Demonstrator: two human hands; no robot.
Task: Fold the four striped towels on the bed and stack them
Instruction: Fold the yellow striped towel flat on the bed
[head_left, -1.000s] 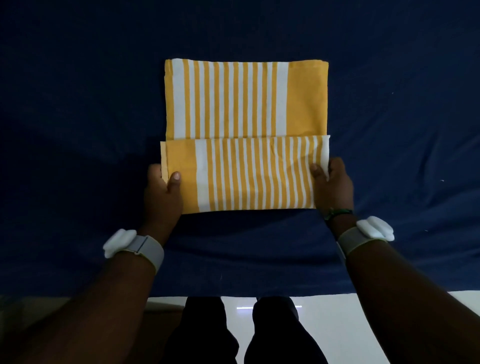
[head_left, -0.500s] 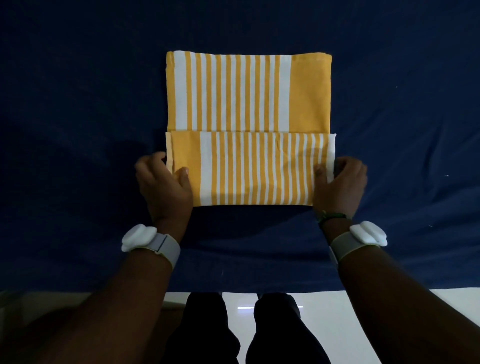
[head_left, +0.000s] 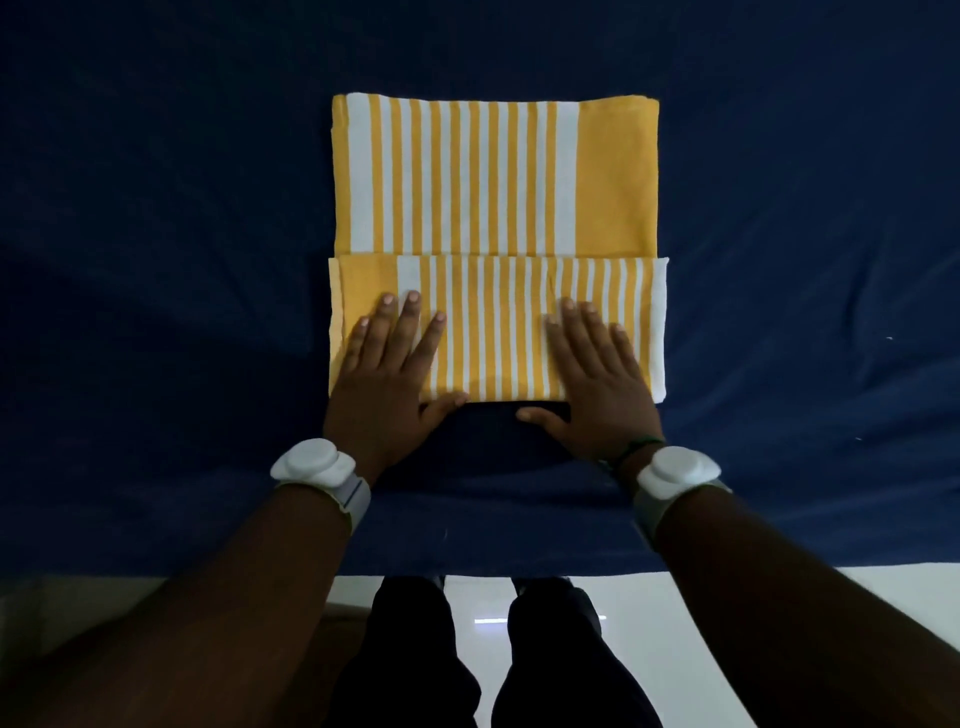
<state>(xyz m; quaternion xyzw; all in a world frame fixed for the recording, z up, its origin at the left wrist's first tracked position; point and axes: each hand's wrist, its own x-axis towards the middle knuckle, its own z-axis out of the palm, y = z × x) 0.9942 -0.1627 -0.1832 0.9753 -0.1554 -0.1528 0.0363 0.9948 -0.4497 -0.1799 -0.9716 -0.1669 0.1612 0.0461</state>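
- Left hand (head_left: 387, 364): half a second back curled round the left edge of the near towel (head_left: 498, 327); now flat, fingers spread, palm down on its left part, thumb at the near edge.
- Right hand (head_left: 595, 374): likewise off the right edge; now flat and spread on the right part, thumb lying off the cloth on the bed (head_left: 156, 260).
- Near towel: folded strip, yellow and white stripes, centre of bed; far edge overlapping the near edge of the far towel (head_left: 493, 174).
- Far towel: folded, lying flat beyond, untouched by either hand.
- Reading of the change: grip given up for pressing, so fold probably just laid down and being smoothed; lifting onto the far towel likely next.
- Count, towels in view: two visible surfaces; further layers beneath the far one cannot be told.
- Count, hands: two, both empty.
- Count, wrist bands (head_left: 317, 470): two, white, one per wrist.
- Task standing: stack not yet complete in view.
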